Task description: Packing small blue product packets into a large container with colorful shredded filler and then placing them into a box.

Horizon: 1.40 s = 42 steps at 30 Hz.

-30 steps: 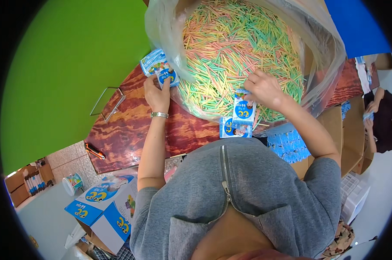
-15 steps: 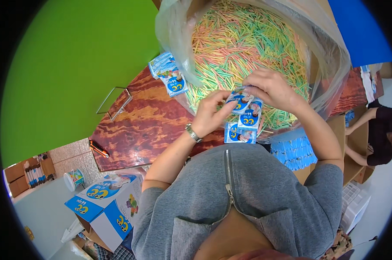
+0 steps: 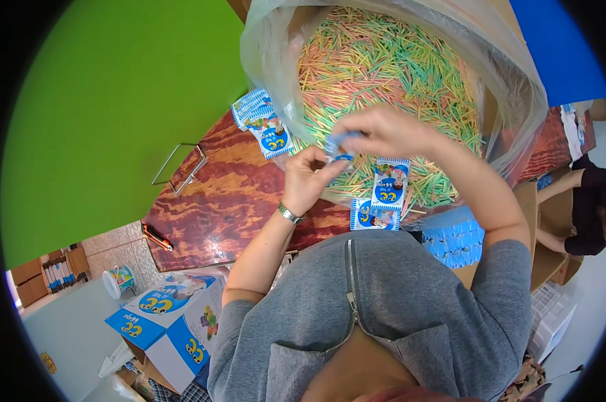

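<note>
While both hands meet over the near rim of the big clear plastic bag [image 3: 517, 114], they pinch one small packet [image 3: 336, 144] between them. That packet is blue and white, flat and crumpled, mostly hidden by fingers. The left hand [image 3: 310, 177], with a metal watch band at the wrist, has its fingers curled shut on the packet's lower edge; the right hand [image 3: 383, 130] closes thumb and fingertips on its upper edge from about 2 o'clock.

Inside the bag lies a heap of thin sticks [image 3: 390, 74] in pink, green and yellow. Two more packets [image 3: 389, 182] of the same kind lie at 5 o'clock from the hands, against the bag's near side, and a fanned stack of packets [image 3: 259, 120] lies at 10 o'clock, beside the bag.

All this rests on a dark reddish wood-grain table [image 3: 216, 201], with a wire frame near its far left edge and an orange pen at 8 o'clock. A bright green wall [image 3: 102, 100] stands behind; printed cartons [image 3: 169, 321] sit on the floor at 7 o'clock.
</note>
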Each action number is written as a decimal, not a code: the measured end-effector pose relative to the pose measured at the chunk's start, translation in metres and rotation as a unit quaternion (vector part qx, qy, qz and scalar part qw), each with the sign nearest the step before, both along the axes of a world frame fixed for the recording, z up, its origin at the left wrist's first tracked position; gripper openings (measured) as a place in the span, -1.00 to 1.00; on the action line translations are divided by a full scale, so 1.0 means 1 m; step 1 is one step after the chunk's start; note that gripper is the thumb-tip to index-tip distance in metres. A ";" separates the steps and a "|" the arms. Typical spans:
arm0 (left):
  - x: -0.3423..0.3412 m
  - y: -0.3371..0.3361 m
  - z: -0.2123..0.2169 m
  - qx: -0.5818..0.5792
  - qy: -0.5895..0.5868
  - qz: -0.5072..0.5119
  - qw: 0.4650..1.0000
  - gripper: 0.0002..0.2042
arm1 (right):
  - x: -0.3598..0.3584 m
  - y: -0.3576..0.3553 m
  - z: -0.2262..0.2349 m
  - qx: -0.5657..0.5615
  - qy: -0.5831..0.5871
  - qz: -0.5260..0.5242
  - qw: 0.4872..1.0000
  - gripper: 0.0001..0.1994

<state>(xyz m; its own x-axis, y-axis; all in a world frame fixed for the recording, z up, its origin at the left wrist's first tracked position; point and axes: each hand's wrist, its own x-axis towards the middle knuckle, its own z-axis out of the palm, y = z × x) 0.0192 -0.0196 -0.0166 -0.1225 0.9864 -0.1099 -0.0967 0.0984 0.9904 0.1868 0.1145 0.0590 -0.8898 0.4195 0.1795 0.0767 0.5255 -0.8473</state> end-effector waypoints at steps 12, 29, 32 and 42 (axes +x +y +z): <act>-0.009 -0.015 0.013 -0.006 -0.033 0.046 0.998 -0.89 | -0.139 0.088 -0.062 0.233 -0.475 -0.018 0.848 -0.63; -0.012 -0.018 0.012 0.005 -0.053 0.039 0.998 -0.90 | -0.147 0.098 -0.095 0.217 -0.489 0.030 0.844 -0.67; -0.015 -0.019 0.010 0.012 -0.052 0.040 0.998 -0.89 | -0.135 0.097 -0.072 0.184 -0.480 0.009 0.858 -0.64; -0.004 0.003 0.019 0.019 -0.096 0.016 0.995 -0.86 | -0.057 0.117 -0.068 0.145 -0.025 -0.222 0.964 -0.65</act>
